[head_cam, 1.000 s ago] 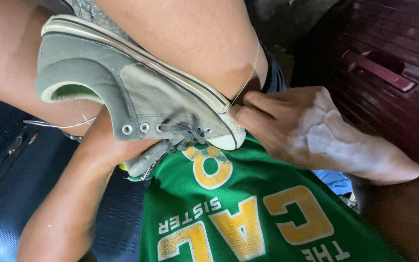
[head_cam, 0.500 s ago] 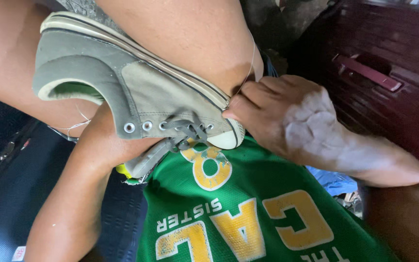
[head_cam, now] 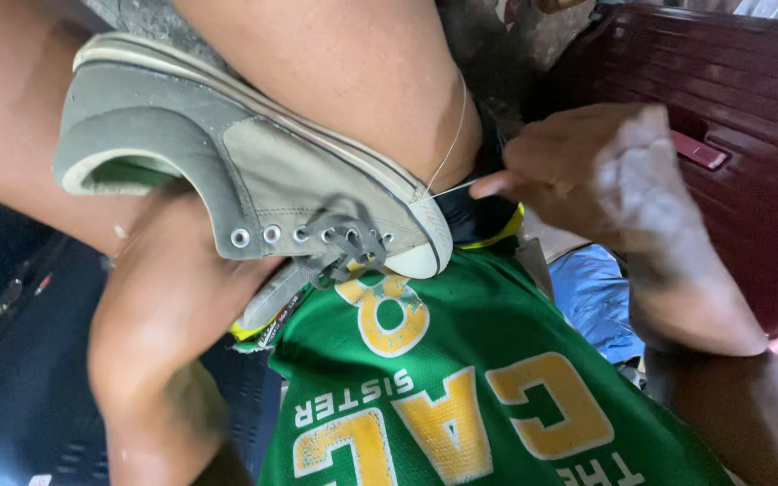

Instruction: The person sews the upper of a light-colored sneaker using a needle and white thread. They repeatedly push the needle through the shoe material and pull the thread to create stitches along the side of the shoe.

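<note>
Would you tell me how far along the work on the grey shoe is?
Done: a thread is fixed at the toe of the grey shoe. In hand: the right hand pinches that thread taut while the left hand grips the shoe below. Left: the thread is uncut, the laces loose.

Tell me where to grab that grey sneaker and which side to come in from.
Judging by its pose, grip the grey sneaker at the heel collar, from the image-left end. It lies on its side across the leg, the opening there is exposed, and the rim gives an edge to pinch. The laces and toe cap sit beside the right hand pulling thread; the left hand supports it underneath.
</note>
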